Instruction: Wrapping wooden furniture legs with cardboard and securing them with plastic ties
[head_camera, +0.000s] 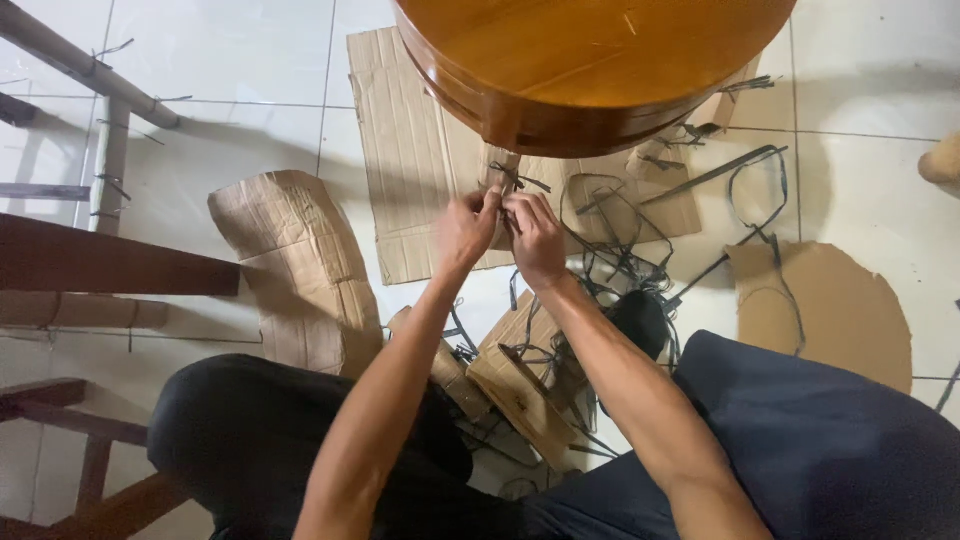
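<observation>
At frame centre, the left hand (466, 232) and right hand (533, 235) pinch a thin dark plastic strap (517, 180) under the round polished wooden tabletop (590, 60); pulled hard, it could slip or snap.

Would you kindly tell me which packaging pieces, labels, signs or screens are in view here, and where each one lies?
No labels, signs or screens show; only plain brown packing material.
Flat cardboard sheet: on the floor under the round wooden table, rectangular.
Curved cardboard piece: left of both hands, creased.
Rounded cardboard piece: on the right.
Black strapping: tangled beside the right hand.
</observation>
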